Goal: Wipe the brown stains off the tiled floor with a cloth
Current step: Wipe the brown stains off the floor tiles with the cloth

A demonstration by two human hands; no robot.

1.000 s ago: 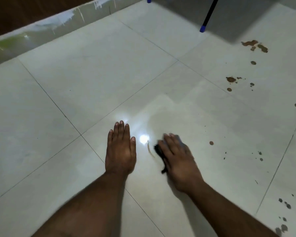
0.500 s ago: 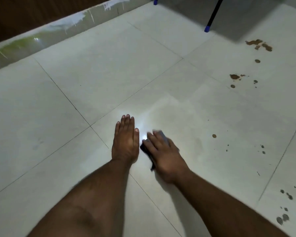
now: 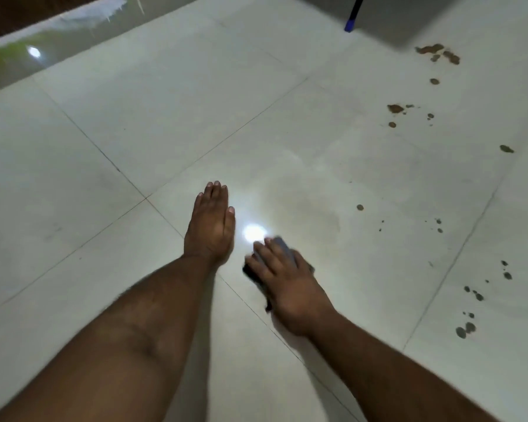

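My left hand (image 3: 212,225) rests flat on the pale tiled floor (image 3: 165,117), fingers straight and together. Just right of it, my right hand (image 3: 287,283) presses a dark cloth (image 3: 252,274) onto the tile with its fingers spread over it; only the cloth's left and far edges show. A damp wiped patch (image 3: 311,214) lies beyond the hands. Brown stains (image 3: 438,53) sit at the far right, more (image 3: 396,109) below them, a single spot (image 3: 360,207) nearer, and several dark spots (image 3: 465,328) at the right edge.
A glossy skirting (image 3: 43,50) runs along a brown wall at the top left. A dark pole with a blue tip (image 3: 351,24) touches the floor at the top, by a grey shadowed area. A bright light reflection (image 3: 254,233) lies between the hands.
My right hand and the cloth slid left toward my left hand, then pulled slightly back toward me. The left hand stayed planted. The view shifted a little.
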